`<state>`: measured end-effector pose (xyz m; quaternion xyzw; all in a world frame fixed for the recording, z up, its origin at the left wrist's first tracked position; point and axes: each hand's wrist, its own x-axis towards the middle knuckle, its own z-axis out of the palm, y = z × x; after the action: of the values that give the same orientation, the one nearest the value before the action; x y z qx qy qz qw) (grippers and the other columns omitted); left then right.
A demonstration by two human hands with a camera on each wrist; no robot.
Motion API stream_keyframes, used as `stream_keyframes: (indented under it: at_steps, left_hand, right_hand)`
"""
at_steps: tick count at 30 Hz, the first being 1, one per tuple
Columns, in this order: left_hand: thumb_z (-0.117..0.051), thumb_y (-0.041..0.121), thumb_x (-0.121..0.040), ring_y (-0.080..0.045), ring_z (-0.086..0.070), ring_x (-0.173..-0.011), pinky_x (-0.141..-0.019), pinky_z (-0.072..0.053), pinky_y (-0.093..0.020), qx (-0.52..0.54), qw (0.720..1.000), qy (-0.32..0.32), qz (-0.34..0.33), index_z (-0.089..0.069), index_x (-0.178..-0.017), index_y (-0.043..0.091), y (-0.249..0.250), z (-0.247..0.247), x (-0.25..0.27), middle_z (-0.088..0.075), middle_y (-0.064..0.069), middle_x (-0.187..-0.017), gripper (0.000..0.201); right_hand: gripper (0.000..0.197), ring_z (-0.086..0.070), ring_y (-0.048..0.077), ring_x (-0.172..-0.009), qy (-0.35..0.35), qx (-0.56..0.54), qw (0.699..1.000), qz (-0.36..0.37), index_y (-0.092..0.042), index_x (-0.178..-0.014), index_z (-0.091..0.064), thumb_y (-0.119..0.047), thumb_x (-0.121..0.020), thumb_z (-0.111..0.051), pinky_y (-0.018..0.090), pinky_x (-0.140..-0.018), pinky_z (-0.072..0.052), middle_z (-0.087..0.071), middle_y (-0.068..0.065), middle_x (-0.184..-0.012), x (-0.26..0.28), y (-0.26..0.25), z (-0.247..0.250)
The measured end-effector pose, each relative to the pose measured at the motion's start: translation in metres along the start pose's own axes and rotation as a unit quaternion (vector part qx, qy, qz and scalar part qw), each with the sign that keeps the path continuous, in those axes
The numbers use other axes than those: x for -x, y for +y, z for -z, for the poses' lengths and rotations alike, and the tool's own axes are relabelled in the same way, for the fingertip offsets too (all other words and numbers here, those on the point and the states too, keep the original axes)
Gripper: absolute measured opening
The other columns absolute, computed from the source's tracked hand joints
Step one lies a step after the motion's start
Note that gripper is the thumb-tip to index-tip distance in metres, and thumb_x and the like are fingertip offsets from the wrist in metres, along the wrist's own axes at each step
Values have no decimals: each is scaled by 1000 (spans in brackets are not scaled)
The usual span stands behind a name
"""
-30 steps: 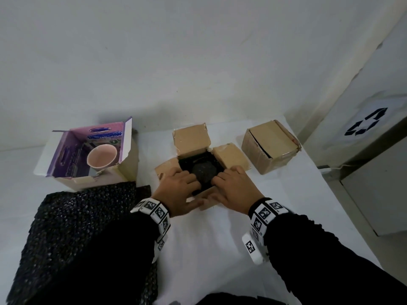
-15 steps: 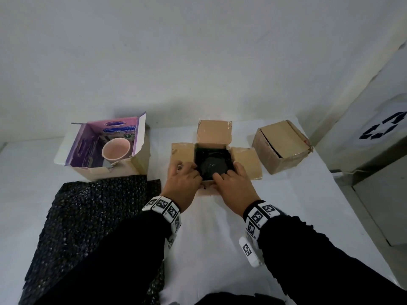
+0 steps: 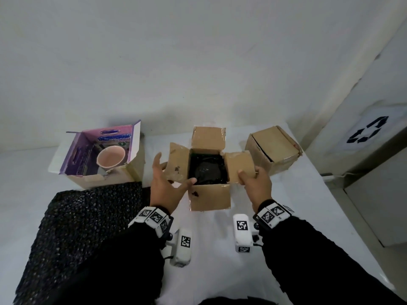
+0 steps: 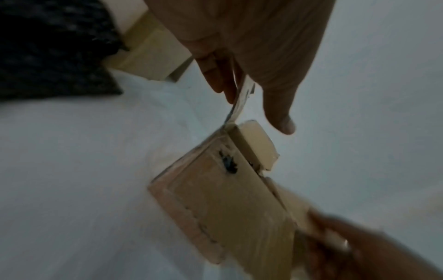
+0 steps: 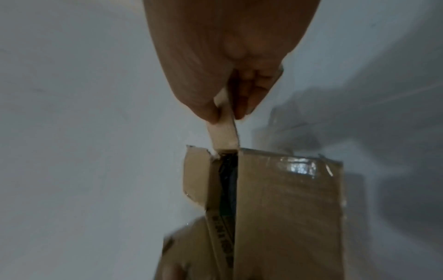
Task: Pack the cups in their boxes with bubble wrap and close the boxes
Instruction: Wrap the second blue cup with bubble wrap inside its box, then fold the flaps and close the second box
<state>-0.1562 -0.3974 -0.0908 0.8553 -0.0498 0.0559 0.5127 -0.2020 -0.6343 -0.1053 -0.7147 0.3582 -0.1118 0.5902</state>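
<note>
Both hands are at the middle box (image 3: 209, 194), which stands on the table (image 3: 211, 249) with all four flaps open. Left hand (image 3: 167, 183): fingers nearly straight behind the left flap (image 3: 177, 164), thumb reaching across toward the box opening; the left wrist view shows the flap edge between fingers and thumb, not firmly clamped. Right hand (image 3: 256, 181): pinching the right flap (image 3: 240, 165) between thumb and curled fingers, confirmed in the right wrist view.

Contents: a dark bubble-wrapped bundle (image 3: 207, 169) sits inside the box; the cup itself is not visible. A pink cup (image 3: 110, 156) stands unwrapped in the purple-lined carton (image 3: 92, 150) to the left. A sheet of dark bubble wrap (image 3: 88, 216) lies on the table near the left forearm. A third cardboard box (image 3: 273, 148) to the right appears already closed.

Assessment: the step in hand appears to be folding the side flaps inward.

Risks:
- The bundle looks close to the rim; if it stands proud, the flaps would not lie flat and could spring open.
- The left flap looks creased and torn at its edge; hard folding could tear it further.
- The left hand's loose contact could let its flap slip, closing the two sides unevenly.
- Uneven downward pressure could tilt or shift the light box on the smooth cloth.
</note>
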Motion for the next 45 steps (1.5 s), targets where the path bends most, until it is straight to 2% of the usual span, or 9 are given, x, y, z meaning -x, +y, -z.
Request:
stream_keyframes:
  at_steps: [2, 7, 13, 17, 20, 29, 34, 39, 45]
  left_hand:
    - [-86, 42, -64, 1, -54, -102, -82, -43, -9, -4, 998, -43, -54, -14, -149, 23, 7, -4, -3, -53, 14, -120, 113]
    - [-53, 43, -73, -23, -51, -118, -98, -43, -40, -276, 916, -176, -232, -51, -130, 19, 4, -11, -1, -57, 0, -129, 62]
    - [-55, 17, -55, -28, -42, -123, -99, -37, -40, -396, 827, -217, -335, -50, -132, 20, -13, 5, -5, -46, -5, -137, 77]
    - [-76, 37, -63, -24, -50, -108, -87, -45, -40, -388, 848, -201, -299, -47, -129, 27, -24, 8, -5, -44, 2, -132, 73]
    - [-58, 48, -75, -21, -54, -101, -82, -47, -38, -342, 878, -175, -284, -57, -120, 28, -24, 3, -6, -50, 5, -126, 50]
    - [-53, 62, -82, -14, -60, -84, -74, -52, -39, -196, 958, -137, -160, -62, -103, 21, -23, -18, -26, -47, 9, -120, 46]
    - [-72, 48, -78, -11, -63, -85, -83, -53, -37, -139, 977, -158, 16, -30, -143, 22, -15, -23, -29, -47, 8, -124, 82]
    - [-61, 67, -76, -13, -67, -81, -79, -54, -36, -221, 951, -207, 63, -52, -128, 27, -14, -20, -37, -71, 11, -96, 66]
    - [-62, 69, -72, -10, -66, -81, -76, -55, -34, -261, 943, -193, 75, -57, -121, 37, -7, -16, -38, -68, 15, -67, 59]
  right_hand:
    - [26, -58, 9, -84, 30, -33, 997, 63, -18, -108, -58, -25, -86, -69, 28, -80, -50, -62, -5, -97, 6, -11, -4]
    - [19, -57, 3, -83, -28, 13, 972, 234, -23, -99, -57, -23, -85, -71, 20, -71, -45, -60, -8, -93, 18, -21, -20]
    - [29, -46, 16, -100, -132, 268, 851, 431, -25, -110, -58, -37, -85, -49, 37, -81, -42, -53, -7, -113, 16, -6, -25]
    - [50, -47, 19, -112, -190, 402, 739, 506, -24, -120, -57, -25, -71, -51, 44, -86, -43, -54, -6, -128, 3, 1, -8]
    - [64, -47, 19, -123, -228, 442, 675, 545, -22, -132, -51, -18, -70, -63, 36, -90, -43, -48, -5, -142, -8, 9, 9]
    - [41, -56, 2, -93, -221, 183, 898, 333, -26, -107, -55, -57, -81, -64, 26, -75, -47, -61, -13, -99, -25, -19, -1]
    - [84, -52, 15, -105, -220, 196, 941, 166, -20, -133, -40, -51, -67, -83, 30, -85, -46, -49, -4, -119, -47, -11, -7]
    - [81, -54, 16, -114, -261, 89, 961, 28, -17, -136, -47, -61, -72, -72, 40, -101, -43, -56, -1, -132, -69, -45, -31]
    - [66, -56, 16, -108, -239, 40, 968, 63, -15, -128, -57, -45, -73, -80, 28, -86, -47, -59, 1, -120, -82, -115, -63]
